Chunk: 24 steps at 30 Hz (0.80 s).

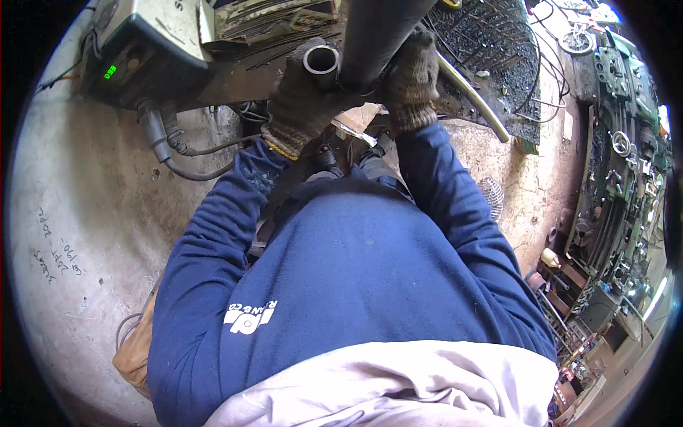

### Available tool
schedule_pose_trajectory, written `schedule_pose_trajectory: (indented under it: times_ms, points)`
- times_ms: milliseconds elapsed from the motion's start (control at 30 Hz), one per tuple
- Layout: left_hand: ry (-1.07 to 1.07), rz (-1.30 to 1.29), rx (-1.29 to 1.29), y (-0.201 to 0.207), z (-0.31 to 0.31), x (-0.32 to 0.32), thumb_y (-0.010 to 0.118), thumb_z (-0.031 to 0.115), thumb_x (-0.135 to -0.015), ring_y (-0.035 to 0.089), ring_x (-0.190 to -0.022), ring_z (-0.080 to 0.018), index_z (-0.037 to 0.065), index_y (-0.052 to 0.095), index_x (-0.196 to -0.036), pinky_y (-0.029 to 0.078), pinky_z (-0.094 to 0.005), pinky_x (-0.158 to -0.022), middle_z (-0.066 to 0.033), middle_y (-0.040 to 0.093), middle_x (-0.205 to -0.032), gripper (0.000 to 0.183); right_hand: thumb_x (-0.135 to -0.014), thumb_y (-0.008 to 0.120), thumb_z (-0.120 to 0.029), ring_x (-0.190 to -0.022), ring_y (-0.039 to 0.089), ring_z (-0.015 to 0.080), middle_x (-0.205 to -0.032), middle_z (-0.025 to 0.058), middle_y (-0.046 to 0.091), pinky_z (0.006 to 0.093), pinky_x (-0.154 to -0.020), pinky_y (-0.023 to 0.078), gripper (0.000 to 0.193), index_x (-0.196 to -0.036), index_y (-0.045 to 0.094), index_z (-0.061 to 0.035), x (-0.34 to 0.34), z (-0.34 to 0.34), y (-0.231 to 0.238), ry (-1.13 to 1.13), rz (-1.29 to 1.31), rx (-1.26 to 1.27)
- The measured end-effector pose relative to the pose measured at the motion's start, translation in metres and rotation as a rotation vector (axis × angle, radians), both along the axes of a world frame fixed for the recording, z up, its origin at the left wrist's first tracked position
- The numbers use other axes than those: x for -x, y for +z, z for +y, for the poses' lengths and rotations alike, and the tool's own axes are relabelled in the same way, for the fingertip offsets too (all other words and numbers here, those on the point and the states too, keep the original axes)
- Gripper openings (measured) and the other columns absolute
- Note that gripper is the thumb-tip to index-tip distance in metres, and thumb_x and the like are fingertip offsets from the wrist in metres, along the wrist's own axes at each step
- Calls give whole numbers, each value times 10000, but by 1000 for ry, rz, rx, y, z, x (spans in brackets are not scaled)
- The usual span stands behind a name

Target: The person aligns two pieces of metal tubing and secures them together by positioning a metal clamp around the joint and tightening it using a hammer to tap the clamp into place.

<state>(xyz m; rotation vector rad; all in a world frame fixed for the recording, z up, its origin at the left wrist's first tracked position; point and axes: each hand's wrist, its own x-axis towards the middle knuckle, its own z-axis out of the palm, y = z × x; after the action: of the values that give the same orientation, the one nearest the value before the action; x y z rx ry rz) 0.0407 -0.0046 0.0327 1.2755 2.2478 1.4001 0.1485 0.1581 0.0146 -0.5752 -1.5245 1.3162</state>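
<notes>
A thick dark metal pipe (pixel 377 43) rises from between my hands toward the top edge of the head view. Beside it on the left is a narrower tube (pixel 321 60), its round open end facing me. My left hand (pixel 300 107), in a brown knitted work glove, is closed around this tube. On the other side, my right hand (pixel 414 78), gloved alike, is wrapped against the right flank of the thick pipe. Most fingertips of both hands are hidden behind the metal. Whether tube and pipe are joined cannot be made out.
A welding machine (pixel 135 53) with a green display stands at the upper left, a thick cable (pixel 203 173) looping below. The worktable carries thin rods, a dark grate (pixel 484 43) and a pale bar (pixel 473 99) jutting past its edge. A lathe-like machine (pixel 619 135) lines the right.
</notes>
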Motion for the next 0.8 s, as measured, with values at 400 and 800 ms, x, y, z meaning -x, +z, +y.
schedule_pose_trajectory:
  times_ms: [400, 800]
  points:
    - [-13, 0, 83, 16, 4, -8, 980, 484, -551, 714, -956, -353, 66, 595, -1219, 586, -442, -824, -135, 699, -1039, 877, -1063, 510, -425, -1032, 654, 241, -1139, 136, 678, 381, -929, 514, 487, -1320, 582, -18, 30, -5, 37, 117, -167, 83]
    - [-108, 7, 163, 43, 3, -10, 917, 411, -714, 681, -1038, -337, 48, 641, -1172, 538, -435, -889, -143, 701, -1120, 646, -1076, 486, -424, -1113, 657, 243, -1206, 169, 683, 365, -989, 513, 531, -1398, 543, -6, 0, 14, 11, 215, -260, -85]
